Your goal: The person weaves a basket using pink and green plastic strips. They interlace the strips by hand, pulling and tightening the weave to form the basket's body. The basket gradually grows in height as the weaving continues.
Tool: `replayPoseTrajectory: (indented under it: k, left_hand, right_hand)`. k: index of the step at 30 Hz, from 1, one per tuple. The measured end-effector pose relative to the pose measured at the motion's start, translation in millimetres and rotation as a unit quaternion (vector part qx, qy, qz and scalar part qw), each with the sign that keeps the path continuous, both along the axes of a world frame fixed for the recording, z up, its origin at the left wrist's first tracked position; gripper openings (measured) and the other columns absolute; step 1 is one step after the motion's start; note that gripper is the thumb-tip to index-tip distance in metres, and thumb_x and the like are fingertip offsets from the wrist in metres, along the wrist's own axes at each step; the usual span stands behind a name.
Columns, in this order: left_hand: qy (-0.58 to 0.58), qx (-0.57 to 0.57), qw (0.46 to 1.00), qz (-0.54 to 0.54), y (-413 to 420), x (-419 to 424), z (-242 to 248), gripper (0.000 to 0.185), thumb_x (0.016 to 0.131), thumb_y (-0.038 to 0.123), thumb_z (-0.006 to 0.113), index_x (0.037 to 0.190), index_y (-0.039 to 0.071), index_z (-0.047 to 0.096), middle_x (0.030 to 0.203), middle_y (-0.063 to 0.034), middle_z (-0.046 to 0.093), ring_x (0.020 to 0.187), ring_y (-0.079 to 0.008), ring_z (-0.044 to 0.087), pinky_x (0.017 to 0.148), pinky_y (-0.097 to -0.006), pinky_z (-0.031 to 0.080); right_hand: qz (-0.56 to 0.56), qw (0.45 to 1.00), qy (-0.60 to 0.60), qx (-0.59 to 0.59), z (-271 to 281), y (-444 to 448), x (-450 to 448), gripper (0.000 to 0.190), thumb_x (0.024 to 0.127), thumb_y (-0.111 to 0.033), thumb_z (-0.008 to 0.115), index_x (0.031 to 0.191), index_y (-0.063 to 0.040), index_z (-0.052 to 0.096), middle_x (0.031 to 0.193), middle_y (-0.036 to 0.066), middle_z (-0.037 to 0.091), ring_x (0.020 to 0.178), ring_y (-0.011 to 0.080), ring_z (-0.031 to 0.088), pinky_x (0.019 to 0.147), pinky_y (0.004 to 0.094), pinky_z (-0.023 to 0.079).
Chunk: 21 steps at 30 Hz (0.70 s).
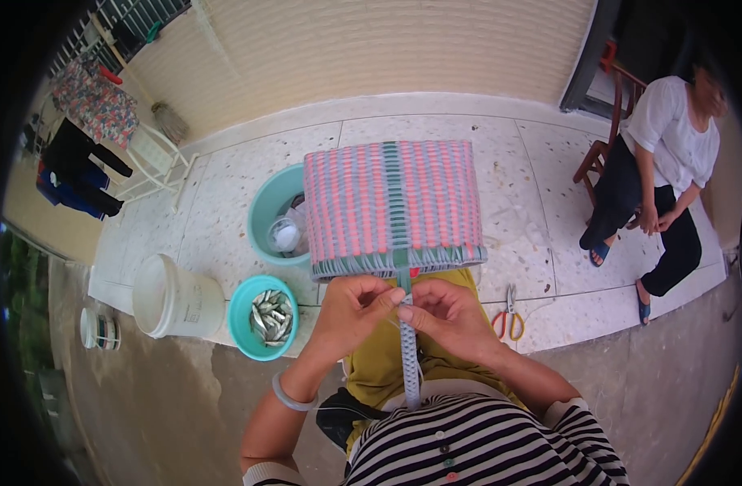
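Note:
A woven basket (435,200) of pink and grey strips with a green central band lies across my knees, its rim facing me. From the rim a braided grey handle (410,358) runs down towards my striped shirt. My left hand (356,313) pinches the handle's green and grey upper part between thumb and fingers, just below the rim. Close against it, my right hand (450,316) pinches the same strap from the other side. The fingertips nearly meet and partly hide the strap between them.
Scissors (511,313) with red and yellow handles lie on the tiled ledge at right. At left stand a turquoise bowl of small fish (230,316), a larger teal tub (261,206) and a white bucket (195,304). A person (668,140) sits on a wooden chair at right.

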<state>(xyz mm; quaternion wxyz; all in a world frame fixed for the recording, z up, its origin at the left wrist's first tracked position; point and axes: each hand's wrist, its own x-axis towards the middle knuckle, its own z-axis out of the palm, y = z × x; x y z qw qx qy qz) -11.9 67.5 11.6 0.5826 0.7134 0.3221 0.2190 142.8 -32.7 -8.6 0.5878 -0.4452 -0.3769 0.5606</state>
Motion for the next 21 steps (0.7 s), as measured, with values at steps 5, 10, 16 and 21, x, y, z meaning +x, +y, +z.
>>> replayPoseTrajectory:
  k: [5, 10, 16, 21]
  left_hand:
    - [0.079, 0.071, 0.994, 0.032, -4, -11, 21, 0.019, 0.089, 0.013, 0.067, 0.082, -0.004, 0.067, 0.068, -0.0014, 0.062, 0.062, -0.0044, 0.048, 0.055, -0.0234, 0.04]
    - [0.114, 0.258, 0.958, 0.058, -6, -8, 37, 0.021, 0.085, 0.011, 0.069, 0.074, -0.005, 0.063, 0.06, -0.0089, 0.056, 0.052, -0.0126, 0.044, 0.049, -0.0304, 0.036]
    - [0.108, 0.405, 0.904, 0.089, 2, -1, 45, 0.021, 0.079, 0.009, 0.073, 0.07, -0.005, 0.06, 0.057, -0.0127, 0.049, 0.048, -0.0233, 0.043, 0.047, -0.0346, 0.034]
    - [0.119, 0.387, 0.91, 0.09, 4, 0, 48, 0.023, 0.08, 0.011, 0.071, 0.069, -0.004, 0.059, 0.059, -0.0157, 0.051, 0.05, -0.0292, 0.048, 0.049, -0.0386, 0.037]
  right_hand:
    - [-0.005, 0.999, 0.047, 0.02, -14, 5, -9, 0.01, 0.089, -0.002, 0.064, 0.098, -0.002, 0.058, 0.083, -0.001, 0.062, 0.074, 0.0026, 0.056, 0.063, 0.0188, 0.045]
    - [-0.02, 0.999, 0.026, -0.004, -17, 4, -11, 0.011, 0.088, 0.003, 0.062, 0.098, 0.0, 0.057, 0.089, 0.003, 0.064, 0.079, 0.0071, 0.06, 0.071, 0.0219, 0.049]
    - [-0.03, 0.999, 0.016, -0.013, -18, 7, -14, 0.014, 0.087, 0.004, 0.062, 0.099, 0.0, 0.057, 0.087, 0.004, 0.064, 0.077, 0.0071, 0.06, 0.068, 0.0218, 0.048]
    - [-0.034, 0.999, 0.036, 0.009, -22, 9, -15, 0.013, 0.087, 0.004, 0.061, 0.099, -0.001, 0.057, 0.086, 0.004, 0.065, 0.077, 0.0073, 0.061, 0.067, 0.0217, 0.048]
